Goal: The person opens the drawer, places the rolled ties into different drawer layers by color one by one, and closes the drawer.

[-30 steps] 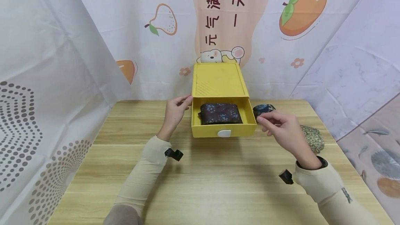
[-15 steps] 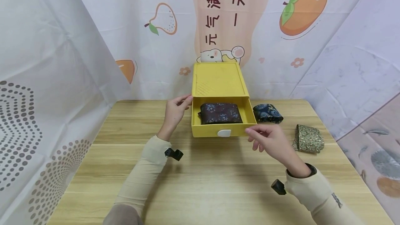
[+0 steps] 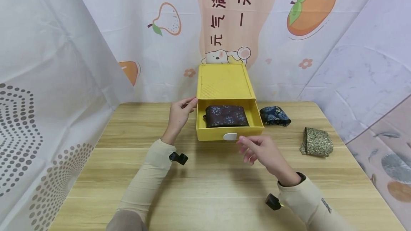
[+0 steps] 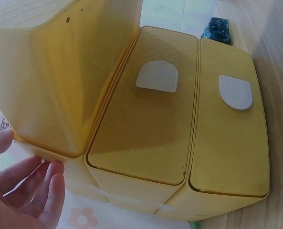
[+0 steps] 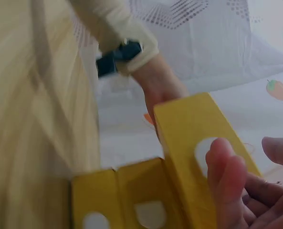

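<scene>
From the head, the backdrop [image 3: 231,13] reads 元气满, and the yellow box [image 3: 224,81] stands on the tabletop [image 3: 205,181] with its top drawer [image 3: 229,133] pulled out, a dark pouch [image 3: 227,116] inside; the left hand [image 3: 179,114] rests loose fingers on the box's left corner, while the right hand [image 3: 258,149], fingers relaxed and holding nothing, hovers just before the drawer's white tab [image 3: 230,137]. The left wrist shows left fingers [image 4: 34,186] straight beside the box [image 4: 60,71]. The right wrist shows right fingers [image 5: 227,176] loosely open by the tab [image 5: 203,152].
</scene>
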Motion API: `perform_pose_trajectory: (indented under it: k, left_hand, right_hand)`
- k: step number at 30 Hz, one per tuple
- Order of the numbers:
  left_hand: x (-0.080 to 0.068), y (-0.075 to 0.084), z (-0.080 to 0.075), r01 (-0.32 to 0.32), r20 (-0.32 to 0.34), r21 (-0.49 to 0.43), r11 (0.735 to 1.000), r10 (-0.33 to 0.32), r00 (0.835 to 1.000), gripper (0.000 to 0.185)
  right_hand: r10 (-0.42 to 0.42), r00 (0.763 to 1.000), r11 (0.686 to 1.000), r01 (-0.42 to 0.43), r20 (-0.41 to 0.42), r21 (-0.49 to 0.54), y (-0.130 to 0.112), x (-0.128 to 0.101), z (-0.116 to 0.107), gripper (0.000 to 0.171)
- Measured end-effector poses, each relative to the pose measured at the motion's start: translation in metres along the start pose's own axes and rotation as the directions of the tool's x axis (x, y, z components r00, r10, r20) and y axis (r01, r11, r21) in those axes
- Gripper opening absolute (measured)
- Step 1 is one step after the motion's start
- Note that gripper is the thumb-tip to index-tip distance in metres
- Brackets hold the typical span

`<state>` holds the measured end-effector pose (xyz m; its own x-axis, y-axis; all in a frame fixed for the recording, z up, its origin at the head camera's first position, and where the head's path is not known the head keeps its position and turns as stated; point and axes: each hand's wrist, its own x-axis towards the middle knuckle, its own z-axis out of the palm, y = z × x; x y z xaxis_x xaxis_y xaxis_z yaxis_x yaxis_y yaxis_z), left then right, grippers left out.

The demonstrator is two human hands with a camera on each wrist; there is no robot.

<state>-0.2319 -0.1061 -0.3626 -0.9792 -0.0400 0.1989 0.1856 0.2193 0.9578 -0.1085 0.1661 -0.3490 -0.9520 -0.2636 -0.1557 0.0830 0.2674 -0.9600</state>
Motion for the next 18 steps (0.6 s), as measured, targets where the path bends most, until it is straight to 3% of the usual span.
perform_pose_trajectory:
  k: [11, 18]
  left_hand:
    - [0.0, -0.002, 0.0, -0.002, 0.002, -0.012, 1.0, 0.002, 1.0, 0.04]
    - [0.0, -0.002, 0.0, -0.002, 0.001, -0.004, 1.0, 0.002, 1.0, 0.041]
  right_hand:
    - [0.098, 0.995, 0.973, -0.095, 0.0, 0.211, 0.009, 0.006, 0.024, 0.048]
    - [0.175, 0.984, 0.927, -0.16, -0.014, 0.34, 0.008, 0.009, 0.035, 0.052]
